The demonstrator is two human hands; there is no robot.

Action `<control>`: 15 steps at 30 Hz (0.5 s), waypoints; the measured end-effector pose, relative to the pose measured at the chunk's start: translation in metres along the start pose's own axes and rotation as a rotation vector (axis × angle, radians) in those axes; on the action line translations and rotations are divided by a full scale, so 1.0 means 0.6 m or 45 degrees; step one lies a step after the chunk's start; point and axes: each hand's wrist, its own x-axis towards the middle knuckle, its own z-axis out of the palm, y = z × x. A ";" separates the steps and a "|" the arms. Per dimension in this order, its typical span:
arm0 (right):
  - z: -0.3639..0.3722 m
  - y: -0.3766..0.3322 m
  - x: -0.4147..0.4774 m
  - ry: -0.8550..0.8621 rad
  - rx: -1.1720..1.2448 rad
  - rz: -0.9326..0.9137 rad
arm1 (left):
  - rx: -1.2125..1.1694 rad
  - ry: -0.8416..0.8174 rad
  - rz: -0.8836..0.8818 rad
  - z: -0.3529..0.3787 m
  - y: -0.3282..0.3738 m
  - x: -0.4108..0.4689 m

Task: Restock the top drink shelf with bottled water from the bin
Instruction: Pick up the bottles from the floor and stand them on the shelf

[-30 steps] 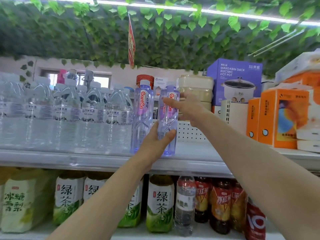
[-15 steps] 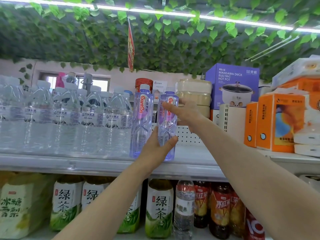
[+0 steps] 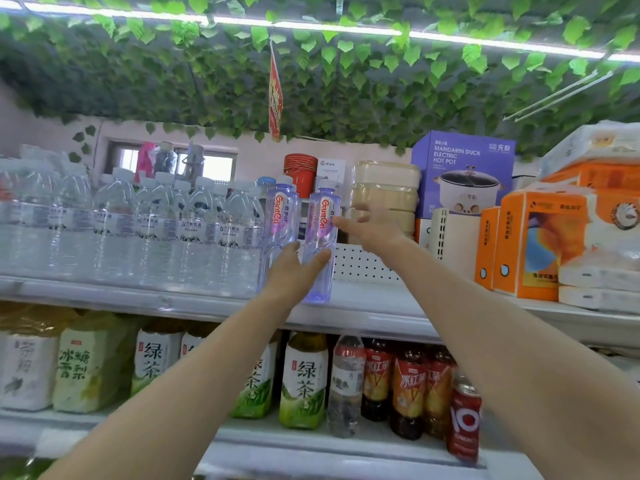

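Two tall violet-tinted Ganten water bottles stand side by side on the white top shelf [image 3: 367, 306]. The left bottle [image 3: 280, 220] touches a row of clear water bottles [image 3: 156, 233]. My left hand [image 3: 294, 271] wraps the lower part of the right bottle [image 3: 323, 216], thumb across its front. My right hand [image 3: 375, 228] hovers just right of that bottle at label height, fingers spread, one fingertip at its side. The bin is out of view.
A perforated white divider [image 3: 362, 265] stands right of the bottles. Behind and right are stacked beige lunch boxes [image 3: 384, 192], a purple hot pot box [image 3: 464, 171] and orange tissue packs [image 3: 530, 244]. Green tea bottles [image 3: 304, 379] fill the lower shelf. Fake ivy hangs overhead.
My right hand has let go of the right bottle's upper part and spread its fingers beside it. My left hand keeps its hold low on the bottle.
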 end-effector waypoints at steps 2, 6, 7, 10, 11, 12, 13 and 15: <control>-0.035 -0.007 -0.031 -0.013 -0.081 -0.032 | 0.067 0.061 0.013 -0.006 0.031 -0.021; -0.108 -0.026 -0.096 -0.035 -0.268 -0.079 | 0.227 0.137 0.059 -0.007 0.093 -0.075; -0.124 -0.029 -0.113 -0.040 -0.308 -0.096 | 0.245 0.153 0.075 -0.006 0.107 -0.091; -0.166 -0.031 -0.164 -0.067 -0.409 -0.128 | 0.303 0.194 0.113 0.001 0.138 -0.144; -0.177 -0.029 -0.182 -0.090 -0.445 -0.137 | 0.333 0.209 0.122 0.004 0.144 -0.162; -0.188 -0.027 -0.199 -0.116 -0.483 -0.146 | 0.364 0.224 0.125 0.008 0.148 -0.181; -0.197 -0.023 -0.217 -0.140 -0.511 -0.150 | 0.396 0.236 0.120 0.012 0.150 -0.201; -0.213 -0.012 -0.254 -0.179 -0.552 -0.139 | 0.479 0.239 0.093 0.021 0.149 -0.241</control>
